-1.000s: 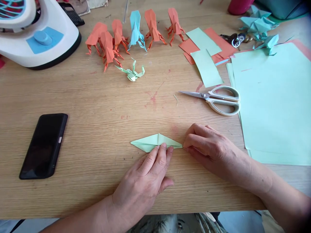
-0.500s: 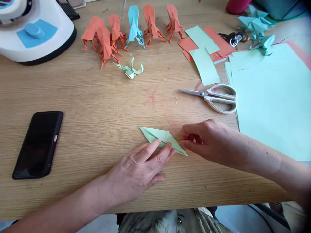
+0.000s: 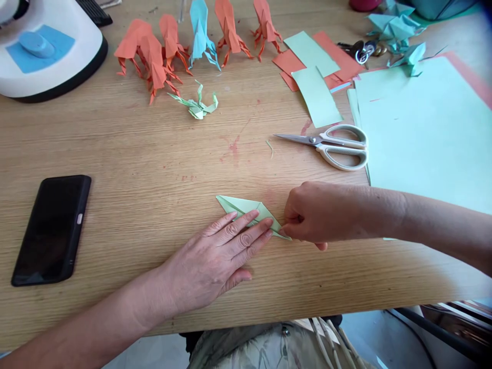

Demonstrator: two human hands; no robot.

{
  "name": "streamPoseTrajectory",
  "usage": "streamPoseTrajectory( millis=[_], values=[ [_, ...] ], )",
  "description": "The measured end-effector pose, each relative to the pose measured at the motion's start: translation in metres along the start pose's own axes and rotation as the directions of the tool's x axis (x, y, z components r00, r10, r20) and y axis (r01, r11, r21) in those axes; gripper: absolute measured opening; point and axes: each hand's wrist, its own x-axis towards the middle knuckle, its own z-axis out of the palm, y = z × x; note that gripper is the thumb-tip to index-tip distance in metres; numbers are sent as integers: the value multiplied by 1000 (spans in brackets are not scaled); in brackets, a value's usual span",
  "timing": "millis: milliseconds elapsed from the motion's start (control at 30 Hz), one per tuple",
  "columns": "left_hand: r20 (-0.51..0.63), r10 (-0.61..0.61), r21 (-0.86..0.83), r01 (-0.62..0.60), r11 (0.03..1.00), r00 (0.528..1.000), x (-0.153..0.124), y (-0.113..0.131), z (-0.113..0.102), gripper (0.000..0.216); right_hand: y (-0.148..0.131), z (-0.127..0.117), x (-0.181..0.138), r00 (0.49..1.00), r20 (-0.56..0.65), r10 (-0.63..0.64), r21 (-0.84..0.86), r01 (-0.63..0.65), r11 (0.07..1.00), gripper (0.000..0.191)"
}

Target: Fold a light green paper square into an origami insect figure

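Note:
A pale green sheet of origami paper [image 3: 240,204], folded into a long pointed diamond with creases along it, lies on the wooden table. My left hand [image 3: 209,256] lies open over its lower edge, fingers stretched out and pressing it down. At the paper's right tip, my right hand [image 3: 315,212] is closed, with the thumb and curled forefinger on the edge there. Part of that tip is hidden by the fingers.
Scissors [image 3: 323,143] lie beyond my right hand, before cut paper strips [image 3: 317,97] and large green sheets [image 3: 418,133]. Folded orange figures [image 3: 154,59], a blue one [image 3: 199,33] and a small green one [image 3: 198,106] stand farther back. A phone [image 3: 52,228] lies left.
My right hand has turned over and its thumb now touches the paper's tip. My left fingers have flattened out on the paper. The whole view has shifted slightly.

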Motion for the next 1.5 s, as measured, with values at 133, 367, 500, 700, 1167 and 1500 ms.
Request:
streamPoseTrajectory(
  millis=[133,367,500,700,1167,1500],
  values=[
    [11,7,9,-7,1000,1000,1,0,0,60,-2,-8,3,996,88,6,57,-11,998,30],
    [18,26,17,-26,1000,1000,3,0,1,60,-11,-13,6,991,129,24,1,-24,1000,27],
    [30,22,21,-22,1000,999,3,0,1,61,-14,-14,5,994,110,25,-63,-19,998,29],
    [39,27,-1,-27,1000,999,3,1,0,61,-14,-13,6,998,64,-22,-88,28,996,36],
    [20,-23,-39,24,999,1000,2,4,2,61,25,43,-19,873,-442,-206,-51,205,977,18],
    [55,-42,-34,44,998,998,-1,7,3,73,12,103,-21,511,-812,-282,-198,212,957,19]
  ],
)
